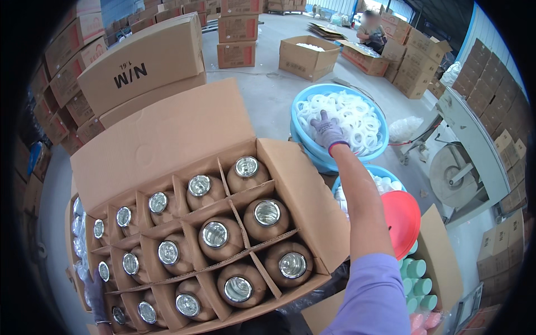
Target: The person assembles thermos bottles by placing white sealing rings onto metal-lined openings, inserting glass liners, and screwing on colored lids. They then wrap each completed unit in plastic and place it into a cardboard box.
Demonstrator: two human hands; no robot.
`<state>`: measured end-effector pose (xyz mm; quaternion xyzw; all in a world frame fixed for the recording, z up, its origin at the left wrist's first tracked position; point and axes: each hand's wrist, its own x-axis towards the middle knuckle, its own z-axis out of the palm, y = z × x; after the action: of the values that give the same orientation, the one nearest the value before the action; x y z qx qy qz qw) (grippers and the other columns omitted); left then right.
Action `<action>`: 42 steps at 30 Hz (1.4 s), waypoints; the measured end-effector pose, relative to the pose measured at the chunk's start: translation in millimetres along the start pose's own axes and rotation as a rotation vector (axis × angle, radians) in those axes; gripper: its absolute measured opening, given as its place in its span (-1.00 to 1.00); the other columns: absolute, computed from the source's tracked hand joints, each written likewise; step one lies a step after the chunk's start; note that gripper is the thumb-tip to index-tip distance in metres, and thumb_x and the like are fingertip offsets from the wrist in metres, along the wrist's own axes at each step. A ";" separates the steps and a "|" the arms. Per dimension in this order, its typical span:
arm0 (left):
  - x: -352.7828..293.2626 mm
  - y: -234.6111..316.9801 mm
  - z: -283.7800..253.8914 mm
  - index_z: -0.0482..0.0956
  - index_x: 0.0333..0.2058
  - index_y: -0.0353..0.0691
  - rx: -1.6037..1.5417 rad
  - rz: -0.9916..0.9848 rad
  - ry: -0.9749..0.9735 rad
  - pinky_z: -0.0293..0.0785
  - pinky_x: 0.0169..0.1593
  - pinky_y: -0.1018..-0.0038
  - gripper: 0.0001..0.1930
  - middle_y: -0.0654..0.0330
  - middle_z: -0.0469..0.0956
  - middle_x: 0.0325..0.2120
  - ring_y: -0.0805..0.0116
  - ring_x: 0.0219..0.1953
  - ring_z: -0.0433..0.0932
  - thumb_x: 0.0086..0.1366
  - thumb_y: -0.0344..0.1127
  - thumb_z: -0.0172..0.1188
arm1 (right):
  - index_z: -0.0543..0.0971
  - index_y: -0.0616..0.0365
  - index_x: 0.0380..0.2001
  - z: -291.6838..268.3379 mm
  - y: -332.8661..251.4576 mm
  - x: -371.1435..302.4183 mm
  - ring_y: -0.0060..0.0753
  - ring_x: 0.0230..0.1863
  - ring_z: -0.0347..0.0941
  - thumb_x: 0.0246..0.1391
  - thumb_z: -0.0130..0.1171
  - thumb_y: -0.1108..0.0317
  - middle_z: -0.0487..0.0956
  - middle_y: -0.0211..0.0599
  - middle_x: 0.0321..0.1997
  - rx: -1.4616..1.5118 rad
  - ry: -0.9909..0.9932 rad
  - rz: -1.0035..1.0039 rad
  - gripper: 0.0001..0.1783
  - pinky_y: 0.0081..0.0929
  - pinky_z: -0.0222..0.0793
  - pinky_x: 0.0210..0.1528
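Note:
My right hand (329, 131), in a pale purple glove, reaches into a blue basin (296, 124) heaped with white plastic rings (357, 120). Its fingers are spread over the rings and touch them; none is visibly gripped. At the left end of an open divided carton (162, 125), my left hand (96, 298), also gloved, rests against the outer wall. Its fingers are dim and partly hidden. Brown round-shouldered flasks (221, 237) with silvery mirrored mouths stand upright in the carton's compartments, one in each.
Right of the carton are a second blue basin (379, 170) of white parts, a red round lid (401, 223) and a carton of mint-green cups (416, 268). A grey machine (474, 151) stands farther right. Stacked cartons (237, 33) line the back; a person (371, 30) sits far off.

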<state>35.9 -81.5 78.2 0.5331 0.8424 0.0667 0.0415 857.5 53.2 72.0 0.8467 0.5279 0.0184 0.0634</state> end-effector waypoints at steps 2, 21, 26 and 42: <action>-2.1 3.2 -0.8 0.35 0.26 -0.15 0.059 0.012 0.033 0.39 0.10 -0.01 -0.36 -0.29 0.49 0.06 -0.31 0.08 0.48 0.37 0.17 -0.01 | 0.39 -0.41 0.21 4.7 4.6 -3.0 0.25 0.32 0.22 0.07 0.15 0.34 0.11 -0.20 0.40 -0.014 0.006 -0.011 -0.39 0.18 0.50 0.06; 24.8 -43.0 43.1 0.28 0.26 -0.39 -0.175 0.038 0.071 0.35 0.21 0.14 -0.40 -0.27 0.41 0.15 -0.14 0.19 0.42 0.40 -0.09 0.10 | 0.56 0.15 0.06 -5.9 45.0 13.0 -0.16 -0.02 0.55 -0.10 0.41 0.29 0.37 -0.19 0.27 0.862 0.479 0.170 -0.42 -0.29 0.58 -0.16; 25.0 -47.7 42.8 0.26 0.27 -0.40 -0.140 0.055 0.073 0.34 0.23 0.15 -0.40 -0.28 0.41 0.16 -0.14 0.20 0.42 0.41 -0.09 0.07 | 0.47 0.17 0.19 -16.3 52.4 19.1 -0.31 -0.22 0.60 -0.03 0.39 0.32 0.53 -0.21 0.07 1.276 0.526 0.287 -0.34 -0.43 0.58 -0.43; 5.1 -11.0 25.0 0.25 0.26 -0.46 -0.147 0.085 0.078 0.30 0.25 0.16 -0.41 -0.28 0.40 0.17 -0.15 0.22 0.39 0.42 -0.14 0.06 | 0.54 0.11 0.07 -40.2 75.5 1.0 -0.41 -0.30 0.58 0.09 0.31 0.34 0.63 -0.32 -0.18 1.649 0.743 0.229 -0.55 -0.37 0.56 -0.42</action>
<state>27.5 -79.8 51.8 0.5607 0.8129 0.1510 0.0446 921.3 24.8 121.4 0.6105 0.2731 -0.0871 -0.7384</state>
